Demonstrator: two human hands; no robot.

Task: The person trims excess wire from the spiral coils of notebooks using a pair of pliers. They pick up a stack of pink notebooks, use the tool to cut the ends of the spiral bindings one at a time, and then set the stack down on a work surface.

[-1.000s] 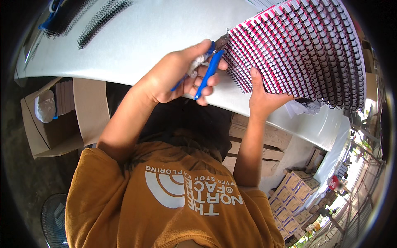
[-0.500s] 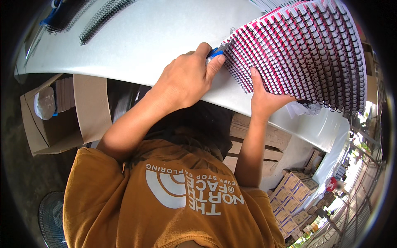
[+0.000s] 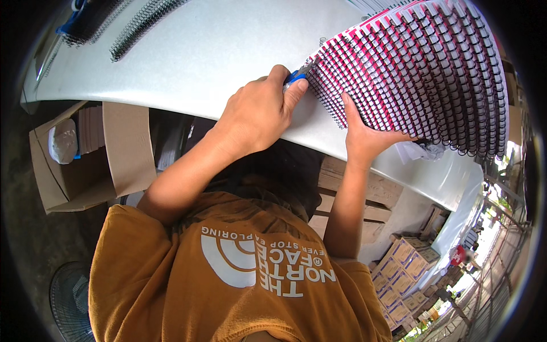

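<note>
Head | left hand point(image 3: 256, 111): closed around blue-handled pliers point(image 3: 297, 76), handles mostly hidden, tips at notebooks' near corner, contact unclear | right hand point(image 3: 367, 138): thumb against coils point(image 3: 393, 85), fingers hidden, grip cannot tell | notebooks point(image 3: 373, 25): over tabletop point(image 3: 228, 51), cut off above

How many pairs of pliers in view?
1 identifiable: the blue-handled pliers in the left grip, tips at the left edge of the coil-bound booklets. The blue item at upper left is unclear; others may be hidden.

open cardboard box point(image 3: 130, 149), left | fan point(image 3: 71, 297), lower left | stacked cartons point(image 3: 402, 268), lower right | wooden slats point(image 3: 383, 188)
</note>
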